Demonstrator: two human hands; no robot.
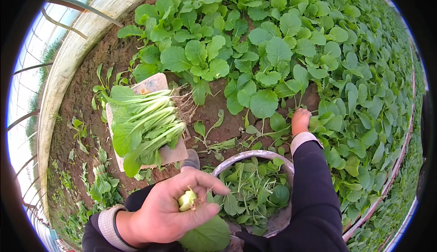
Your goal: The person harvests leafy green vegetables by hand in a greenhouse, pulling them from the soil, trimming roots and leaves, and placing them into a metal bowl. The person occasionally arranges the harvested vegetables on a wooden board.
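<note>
My left hand [170, 204] is closed around a leafy green plant; its pale stem base and roots [187, 200] show between thumb and fingers, and a broad leaf [206, 235] hangs below. Out to the right, my right hand [301, 121] reaches down among the growing greens [264, 101], at the foot of their stems. Leaves and the hand itself hide its fingertips, so its grip is unclear. Between my forearms stands a round basin [251, 154] holding loose small greens [247, 190]. Pulled greens [150, 119] lie side by side on a flat board [175, 154], roots to the right.
Bundled greens [102, 183] lie on the brown soil [78, 95] at the left. A shoe [190, 159] shows between board and basin. Dense leafy crop fills the far and right sides. A pale curved border [68, 71] and greenhouse hoops [85, 8] run along the left.
</note>
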